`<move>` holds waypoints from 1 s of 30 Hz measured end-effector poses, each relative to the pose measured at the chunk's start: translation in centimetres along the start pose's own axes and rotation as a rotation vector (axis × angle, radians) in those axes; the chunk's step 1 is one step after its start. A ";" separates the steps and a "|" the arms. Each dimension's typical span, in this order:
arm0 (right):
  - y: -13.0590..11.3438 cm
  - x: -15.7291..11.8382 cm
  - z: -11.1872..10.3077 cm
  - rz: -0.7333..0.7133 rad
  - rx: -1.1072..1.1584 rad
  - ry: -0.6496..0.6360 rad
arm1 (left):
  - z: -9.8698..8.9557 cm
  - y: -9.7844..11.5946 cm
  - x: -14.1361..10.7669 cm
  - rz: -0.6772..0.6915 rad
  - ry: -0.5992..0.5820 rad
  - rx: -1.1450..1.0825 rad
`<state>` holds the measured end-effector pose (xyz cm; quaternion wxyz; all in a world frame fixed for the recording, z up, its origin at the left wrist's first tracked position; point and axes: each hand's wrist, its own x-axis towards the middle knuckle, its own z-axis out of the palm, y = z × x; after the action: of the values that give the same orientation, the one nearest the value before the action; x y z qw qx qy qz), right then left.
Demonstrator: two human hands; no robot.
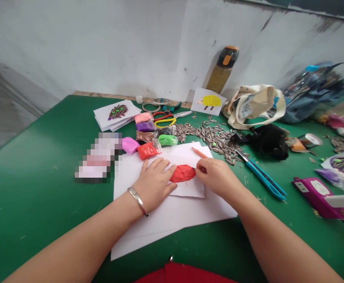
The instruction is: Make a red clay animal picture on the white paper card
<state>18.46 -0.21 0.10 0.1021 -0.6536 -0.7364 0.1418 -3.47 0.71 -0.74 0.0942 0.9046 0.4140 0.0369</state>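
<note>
A flattened red clay oval lies on a small white sheet, on top of larger white paper. My left hand, with a silver bracelet at the wrist, rests flat with fingers spread, its thumb and fingertips at the oval's left edge. At the right edge, my right hand has its thumb and fingers pinched together; what is between them is hidden. An orange pencil lies just beyond that hand. Behind are packets of coloured clay, among them a red packet and a green packet.
Sunflower seeds are scattered behind the paper. A blue utility knife lies at right, near a purple power strip. Scissors, a bottle, a hedgehog picture and a cloth bag stand or lie farther back.
</note>
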 end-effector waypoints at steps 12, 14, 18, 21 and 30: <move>-0.3 -0.1 -0.4 0.070 -0.008 -0.067 | 0.1 0.0 0.0 0.000 0.014 -0.007; -0.4 -0.1 -0.4 0.088 -0.014 -0.074 | 0.1 -0.1 0.0 0.000 0.006 -0.005; -0.5 0.0 -0.3 0.096 -0.038 -0.074 | 0.1 0.0 0.0 -0.002 0.001 0.000; -0.6 0.0 -0.2 0.077 -0.064 -0.049 | 0.0 0.0 0.0 0.004 0.007 -0.003; -0.9 0.0 0.2 0.060 -0.131 -0.027 | 0.1 0.0 0.0 0.006 0.027 -0.015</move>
<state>17.51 -0.32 0.20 0.0450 -0.6786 -0.7255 0.1051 -3.51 0.69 -0.86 0.0953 0.9046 0.4122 0.0527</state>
